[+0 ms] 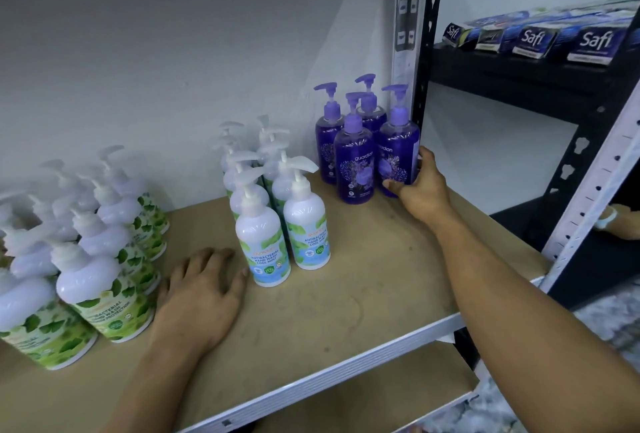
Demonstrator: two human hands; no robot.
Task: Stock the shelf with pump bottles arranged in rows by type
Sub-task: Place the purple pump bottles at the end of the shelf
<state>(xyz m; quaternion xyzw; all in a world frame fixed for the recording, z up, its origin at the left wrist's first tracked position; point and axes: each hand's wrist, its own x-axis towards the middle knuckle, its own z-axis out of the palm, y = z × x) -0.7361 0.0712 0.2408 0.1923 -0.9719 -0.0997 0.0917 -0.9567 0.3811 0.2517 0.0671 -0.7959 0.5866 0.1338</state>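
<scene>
The left grip [199,294] is lying flat and open, fingers spread, on the brown board shelf [346,311] between the white green-leaf pump bottles [90,280] and the two rows of white mint-label pump bottles [277,224]. Farther back, the right grip [420,190] is curling round the front right translucent purple pump bottle [398,152], standing upright beside three matching purple bottles [353,162].

Leftmost green-leaf bottles [20,311] partly off the left edge; rear mint bottles [233,174] half-hidden, blurred.

One head-worn view, close, forward and down onto the shelf [363,259].
</scene>
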